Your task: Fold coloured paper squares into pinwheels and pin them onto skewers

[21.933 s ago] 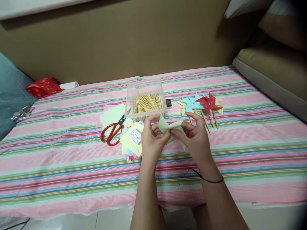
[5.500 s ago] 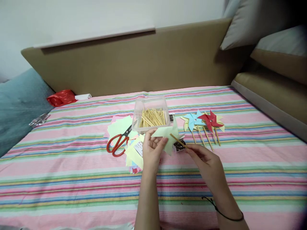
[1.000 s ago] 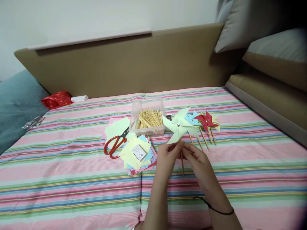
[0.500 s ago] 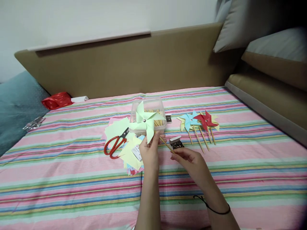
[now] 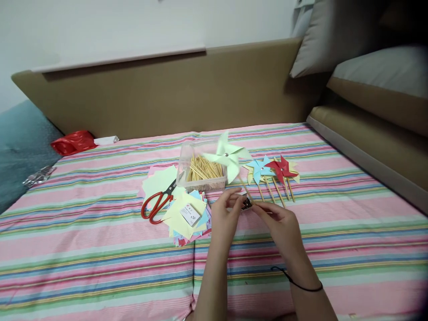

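A pale green paper pinwheel [image 5: 230,156] with a silver pin at its centre stands tilted on a thin wooden stick [image 5: 244,186]. My right hand [image 5: 279,223] pinches that stick near its lower end. My left hand [image 5: 229,211] is off the paper blades, below them, with its fingers curved and apart close to the stick; nothing shows in it. Between both hands, partly hidden by fingers, is a small box [image 5: 246,203] of dark metal pins. Behind the pinwheel is a clear plastic box [image 5: 217,183] full of wooden sticks.
Red-handled scissors [image 5: 157,207] lie beside a pile of coloured paper squares [image 5: 177,219] with a white card [image 5: 190,214] on top. On the right lie several pinwheels, a blue one [image 5: 262,168] and a red one [image 5: 281,169] among them. A red plastic bag [image 5: 74,142] sits far left.
The pinwheel has moved right, uncovering the sticks in the clear box. My left hand has let go of it and shifted right, towards the small pin box.
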`<state>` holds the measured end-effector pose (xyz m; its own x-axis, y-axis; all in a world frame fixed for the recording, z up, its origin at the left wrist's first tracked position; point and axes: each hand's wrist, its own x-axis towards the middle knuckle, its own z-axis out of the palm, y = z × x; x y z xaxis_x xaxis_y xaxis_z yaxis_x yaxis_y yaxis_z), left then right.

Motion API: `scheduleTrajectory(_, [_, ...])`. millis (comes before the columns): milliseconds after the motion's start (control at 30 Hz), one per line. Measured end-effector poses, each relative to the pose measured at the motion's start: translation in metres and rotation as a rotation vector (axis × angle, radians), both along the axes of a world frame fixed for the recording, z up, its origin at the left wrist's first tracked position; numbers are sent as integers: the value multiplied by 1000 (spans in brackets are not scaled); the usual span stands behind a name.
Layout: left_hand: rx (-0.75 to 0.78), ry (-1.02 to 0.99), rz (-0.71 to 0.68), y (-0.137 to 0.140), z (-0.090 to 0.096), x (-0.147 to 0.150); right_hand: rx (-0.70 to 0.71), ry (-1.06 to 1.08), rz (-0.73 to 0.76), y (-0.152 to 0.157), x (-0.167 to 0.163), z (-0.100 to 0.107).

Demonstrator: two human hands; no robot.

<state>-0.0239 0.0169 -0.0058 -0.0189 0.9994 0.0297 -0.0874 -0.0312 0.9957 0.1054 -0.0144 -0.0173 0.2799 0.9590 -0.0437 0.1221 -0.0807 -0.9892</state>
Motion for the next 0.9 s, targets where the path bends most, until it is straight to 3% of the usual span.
scheduleTrajectory(200, [-22, 133, -32, -1, -1, -4, -99, -219, -257, 3, 27, -12])
scheduleTrajectory(367, [-46, 131, 1, 1, -1, -7, -235, -462, -378, 3, 59, -22])
scheduleTrajectory(567, [-36, 122, -23, 1, -1, -5, -296, -613, -365, 10, 79, -33])
scheduleTrajectory(900, [-44, 114, -31, 1, -1, -12, -285, -778, -302, 27, 74, -47])
